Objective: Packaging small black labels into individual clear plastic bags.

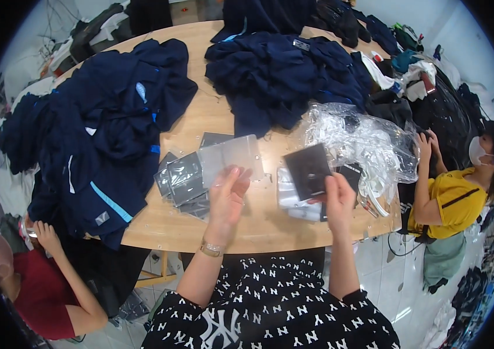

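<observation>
In my left hand [231,189] is a clear plastic sleeve [232,157], pinched at its lower edge and held above the table. My right hand [340,198] grips a dark square card [308,171] by its lower right corner. Below and left of the sleeve lies a loose pile of clear sleeves with dark cards inside [184,177]. Under the dark card is a stack of whitish plastic sleeves [290,200], partly hidden by it. Another dark card [349,173] shows just beyond my right fingers.
Navy garments [101,110] cover the table's left side, and more navy garments [282,70] lie at the back. A crumpled clear plastic bag [357,136] with white contents sits at right. A person in yellow [450,203] works at right, another in dark red [43,296] at left.
</observation>
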The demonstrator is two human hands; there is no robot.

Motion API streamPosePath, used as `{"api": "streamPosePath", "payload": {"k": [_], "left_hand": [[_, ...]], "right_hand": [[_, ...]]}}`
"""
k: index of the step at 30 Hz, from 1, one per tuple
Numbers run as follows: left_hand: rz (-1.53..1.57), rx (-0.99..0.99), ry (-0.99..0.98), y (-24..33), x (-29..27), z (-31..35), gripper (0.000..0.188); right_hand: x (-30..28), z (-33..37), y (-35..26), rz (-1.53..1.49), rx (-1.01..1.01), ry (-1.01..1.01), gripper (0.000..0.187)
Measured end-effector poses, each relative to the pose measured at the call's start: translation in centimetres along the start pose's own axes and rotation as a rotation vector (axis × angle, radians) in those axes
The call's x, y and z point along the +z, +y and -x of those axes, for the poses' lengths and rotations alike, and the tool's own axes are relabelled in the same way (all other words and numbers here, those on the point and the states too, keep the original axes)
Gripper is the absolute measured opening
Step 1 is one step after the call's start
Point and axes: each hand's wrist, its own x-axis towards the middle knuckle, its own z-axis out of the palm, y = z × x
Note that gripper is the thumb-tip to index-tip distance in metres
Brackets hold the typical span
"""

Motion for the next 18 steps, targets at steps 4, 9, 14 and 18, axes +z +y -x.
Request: {"api": "streamPosePath", "payload": {"k": [4,9,14,18], "left_hand": [[-0.133,0.077,-0.023,0.0,0.3,1.0,0.02],[-0.311,0.109,-0.046,0.2,-0.8,1.3,0.016],[-0.361,0.104,-0.099,0.1,-0.6,1.5,0.019],[-0.329,0.065,-0.128,0.0,-0.1,1.4,0.019]], "right_hand": [[2.9,0.5,0.5,-0.07,0.017,-0.059,0.022],[3.7,1.4,0.5,-0.003,0.083,-0.187,0.031],[2.6,1.2,0.5,-0.025,0.185,-0.321,0.033],[2.6,1.2,-0.3,-0.031,0.24,-0.385,0.026]]}}
